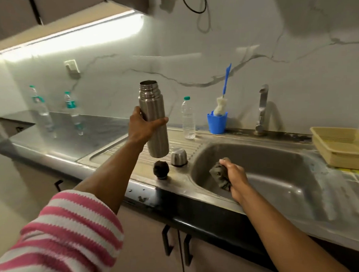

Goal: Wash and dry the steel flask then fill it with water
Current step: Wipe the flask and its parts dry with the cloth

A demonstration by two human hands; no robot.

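Observation:
My left hand (141, 126) grips the steel flask (153, 118) around its middle and holds it upright, mouth open, above the drainboard (116, 149). Below it on the drainboard stand the flask's steel cap (179, 156) and a black stopper (161, 169). My right hand (234, 177) grips a crumpled grey cloth (219, 172) over the left part of the sink basin (275, 171). The tap (262, 108) stands behind the basin with no water running.
A blue cup (216, 123) holding a bottle brush (223, 94) stands behind the sink, with a clear plastic bottle (188, 117) beside it. Two more plastic bottles (72, 112) stand on the left counter. A beige tray (342, 147) sits at the right.

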